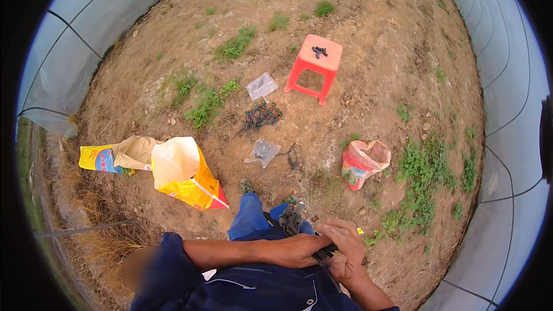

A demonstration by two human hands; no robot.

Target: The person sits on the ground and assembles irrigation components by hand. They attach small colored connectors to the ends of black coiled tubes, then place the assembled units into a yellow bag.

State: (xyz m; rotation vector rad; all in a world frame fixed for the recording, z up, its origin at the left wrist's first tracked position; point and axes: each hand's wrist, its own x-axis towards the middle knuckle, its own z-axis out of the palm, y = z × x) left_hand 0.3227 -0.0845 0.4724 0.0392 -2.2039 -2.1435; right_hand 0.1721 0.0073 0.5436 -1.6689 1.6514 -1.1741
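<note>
My left hand [304,250] and my right hand [343,249] meet close in front of my body. Between them is a small black part [326,253], mostly covered by the fingers; its exact kind does not show. My left fingers are closed on it, and the right fingers bend round it from the other side. A bunch of dark grey-black pieces [291,219] lies by my right leg, just beyond the hands. On the ground farther off is a pile of black fittings [263,116] with green and red tips.
A red plastic stool [311,75] bears a few small black pieces [319,52]. Clear plastic bags [261,86] lie near the pile. Open yellow sacks [193,187] stand left, a red-and-white sack [365,164] right. Weeds [423,175] dot the soil between plastic-sheet walls [510,80].
</note>
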